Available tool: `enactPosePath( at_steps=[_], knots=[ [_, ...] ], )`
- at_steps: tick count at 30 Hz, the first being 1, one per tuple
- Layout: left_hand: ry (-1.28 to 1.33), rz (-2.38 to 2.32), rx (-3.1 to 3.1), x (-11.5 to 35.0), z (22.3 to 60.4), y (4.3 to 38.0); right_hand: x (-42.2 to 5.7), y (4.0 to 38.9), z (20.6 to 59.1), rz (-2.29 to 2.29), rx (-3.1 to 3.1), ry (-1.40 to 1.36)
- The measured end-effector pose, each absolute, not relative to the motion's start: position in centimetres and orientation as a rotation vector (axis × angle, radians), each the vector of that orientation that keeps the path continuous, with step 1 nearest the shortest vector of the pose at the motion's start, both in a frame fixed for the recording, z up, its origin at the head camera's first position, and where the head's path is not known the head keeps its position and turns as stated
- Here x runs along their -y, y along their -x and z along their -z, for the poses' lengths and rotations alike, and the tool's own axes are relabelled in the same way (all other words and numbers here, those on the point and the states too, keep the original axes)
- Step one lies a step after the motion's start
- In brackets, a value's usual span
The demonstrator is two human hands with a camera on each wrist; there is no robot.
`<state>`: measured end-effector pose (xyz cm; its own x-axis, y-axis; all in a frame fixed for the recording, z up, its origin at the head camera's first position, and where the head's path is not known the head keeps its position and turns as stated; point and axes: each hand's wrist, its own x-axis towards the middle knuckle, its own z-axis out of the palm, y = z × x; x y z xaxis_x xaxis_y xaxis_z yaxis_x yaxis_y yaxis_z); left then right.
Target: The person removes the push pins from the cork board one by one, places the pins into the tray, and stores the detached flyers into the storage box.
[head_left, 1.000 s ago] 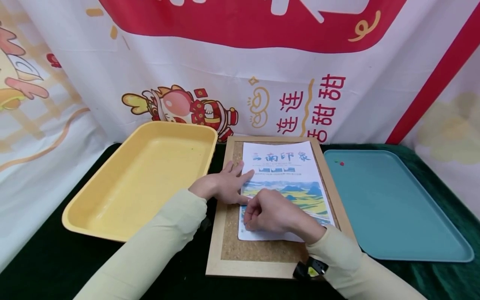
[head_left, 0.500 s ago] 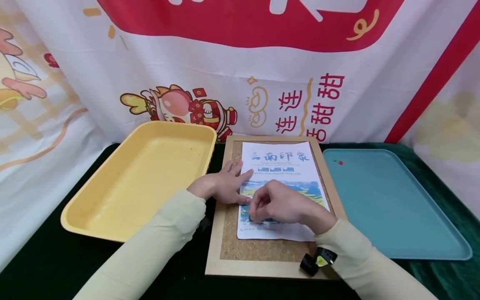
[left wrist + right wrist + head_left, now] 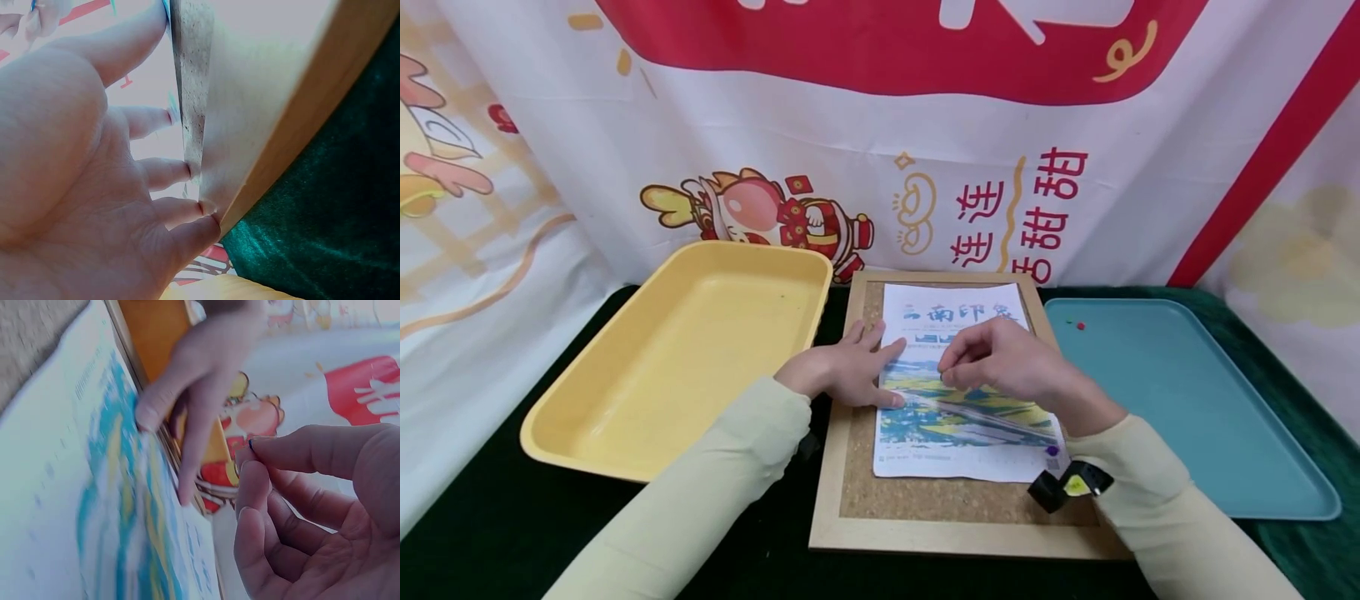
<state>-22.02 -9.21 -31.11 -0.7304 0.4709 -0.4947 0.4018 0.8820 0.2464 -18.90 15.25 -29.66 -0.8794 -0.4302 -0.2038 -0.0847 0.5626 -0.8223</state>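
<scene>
A printed poster (image 3: 964, 462) with blue and yellow scenery lies on a wood-framed cork board (image 3: 917, 500). My left hand (image 3: 850, 367) rests spread along the poster's left edge, thumb on the paper and fingertips reaching the cork and frame. Over the middle of the print, my right hand (image 3: 1011, 367) pinches a tiny dark-blue push pin (image 3: 251, 444) between thumb and forefinger. Most of that pin is hidden by the fingers. A purple push pin (image 3: 1052, 450) sits at the poster's lower right corner.
To the left stands a deep yellow tray (image 3: 700, 358). A flat teal tray (image 3: 1195, 408) lies on the right, with a small red pin (image 3: 1080, 326) near its back left corner. Dark green cloth (image 3: 745, 542) covers the table. A printed banner (image 3: 820, 108) hangs behind.
My right hand has moved up and right from the poster's lower left to above its middle, uncovering the lower print and the purple push pin. The left hand stays in place.
</scene>
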Motion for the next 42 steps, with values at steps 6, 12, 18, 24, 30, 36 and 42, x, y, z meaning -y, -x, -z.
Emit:
enactPosePath(
  at_steps=[6, 12, 18, 24, 30, 36, 42],
  knots=[
    [-0.631, -0.167, -2.494, 9.2, 31.2, 21.9, -16.7, 19.5, 29.7, 1.265, -2.459, 0.398],
    [-0.647, -0.172, -2.492, 9.2, 31.1, 21.9, -17.7, 19.8, 29.6, 1.280, -2.453, 0.390],
    [-0.651, -0.181, -2.490, 9.3, 31.1, 21.9, -18.2, 20.0, 29.7, 1.361, -2.485, 0.352],
    [-0.648, -0.182, -2.485, 9.3, 31.1, 21.9, -18.7, 20.2, 29.6, 1.379, -2.533, 0.249],
    [-0.647, -0.187, -2.479, 9.3, 31.0, 21.9, -19.3, 20.7, 29.7, 1.387, -2.554, 0.178],
    [-0.641, -0.183, -2.487, 9.2, 31.1, 21.8, -20.2, 21.0, 29.7, 1.383, -2.586, 0.113],
    [-0.636, -0.185, -2.486, 9.2, 31.0, 21.8, -21.0, 21.4, 29.7, 1.381, -2.571, 0.034]
  ],
)
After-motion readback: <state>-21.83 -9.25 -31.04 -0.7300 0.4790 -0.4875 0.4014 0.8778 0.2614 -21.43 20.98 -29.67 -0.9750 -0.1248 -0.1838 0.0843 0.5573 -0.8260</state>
